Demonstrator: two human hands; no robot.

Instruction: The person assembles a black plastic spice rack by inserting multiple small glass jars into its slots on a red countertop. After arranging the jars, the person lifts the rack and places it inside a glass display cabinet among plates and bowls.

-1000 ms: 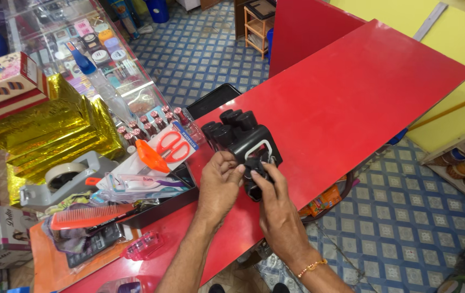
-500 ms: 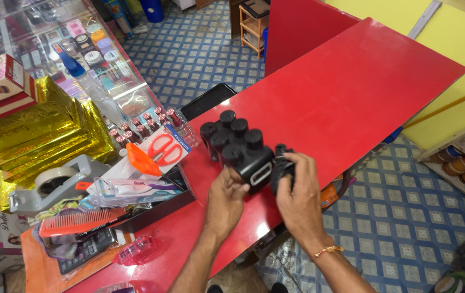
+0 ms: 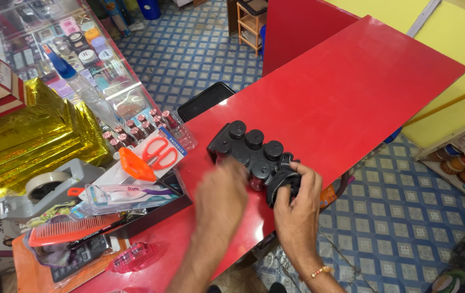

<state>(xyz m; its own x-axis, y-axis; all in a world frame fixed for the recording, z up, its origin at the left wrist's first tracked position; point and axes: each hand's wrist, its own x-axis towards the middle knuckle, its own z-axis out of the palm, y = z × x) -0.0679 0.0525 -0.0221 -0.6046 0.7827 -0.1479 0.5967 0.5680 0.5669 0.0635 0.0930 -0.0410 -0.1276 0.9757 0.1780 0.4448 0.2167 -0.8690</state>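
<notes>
Red counter point(image 3: 351, 92) under me. Black pack of round-capped bottles point(image 3: 246, 149) now lies flat mid-counter. My right hand point(image 3: 296, 203) has slid to pack's end, grip clenched there; left hand point(image 3: 222, 198) has come off, blurred, grip released.

Bright, even daylight; soft shadows; glare on the gold foil point(image 3: 23, 135); left hand point(image 3: 221, 198) motion-blurred.

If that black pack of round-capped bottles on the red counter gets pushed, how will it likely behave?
The black pack of bottles lies flat on the red counter, so it would probably slide rather than tip. The smooth, glossy counter suggests little grip. The right hand holds one end; lifted from there alone, the wrapped cluster may sag or flex.
</notes>
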